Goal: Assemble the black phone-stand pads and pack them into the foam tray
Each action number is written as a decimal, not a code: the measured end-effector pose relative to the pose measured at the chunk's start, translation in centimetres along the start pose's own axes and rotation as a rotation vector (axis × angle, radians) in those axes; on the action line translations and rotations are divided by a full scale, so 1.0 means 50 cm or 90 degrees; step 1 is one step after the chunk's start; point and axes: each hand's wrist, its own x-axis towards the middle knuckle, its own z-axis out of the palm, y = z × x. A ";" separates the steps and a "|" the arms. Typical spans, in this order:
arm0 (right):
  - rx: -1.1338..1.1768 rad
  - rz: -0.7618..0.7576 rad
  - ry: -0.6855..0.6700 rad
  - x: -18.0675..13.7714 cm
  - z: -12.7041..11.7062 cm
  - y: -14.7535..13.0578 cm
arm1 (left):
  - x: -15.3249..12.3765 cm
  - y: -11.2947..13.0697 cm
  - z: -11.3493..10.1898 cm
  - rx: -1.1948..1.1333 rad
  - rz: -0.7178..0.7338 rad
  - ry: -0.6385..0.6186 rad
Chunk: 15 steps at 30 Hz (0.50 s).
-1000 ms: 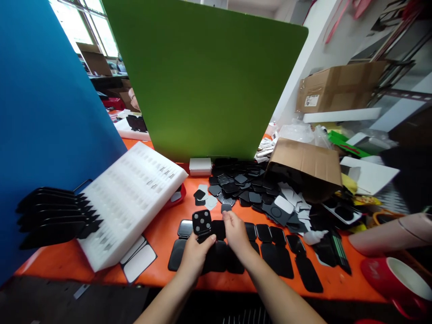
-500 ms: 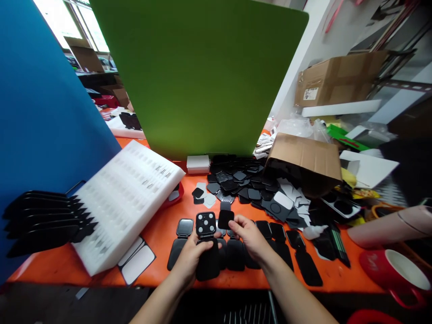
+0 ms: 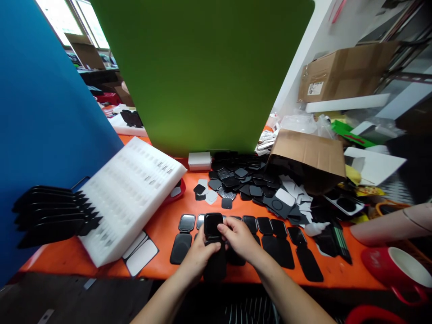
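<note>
My left hand grips a black hinged case from below, near the front edge of the orange table. My right hand pinches a black square pad against the case's upper half, fingers closed on it. A row of open black cases lies on the table behind and to both sides of my hands. Behind the row, a heap of loose black square pads spreads out from a tipped cardboard box.
A white foam tray leans at the left beside stacked black trays. Blue and green panels stand behind. A red mug and a beige roll sit at the right. White-faced cards lie front left.
My right hand picked a black pad from the table, carried it over and now presses it onto the case's dotted upper half, which is covered. My left hand kept hold of the case.
</note>
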 end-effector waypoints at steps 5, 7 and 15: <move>-0.011 0.002 0.023 -0.002 0.004 -0.002 | 0.002 -0.002 0.001 0.019 0.007 0.007; -0.032 -0.011 0.053 -0.003 0.006 -0.001 | 0.004 -0.006 -0.001 0.032 0.024 0.020; -0.071 -0.002 0.076 -0.006 0.013 0.004 | 0.007 -0.015 -0.008 0.032 0.037 -0.010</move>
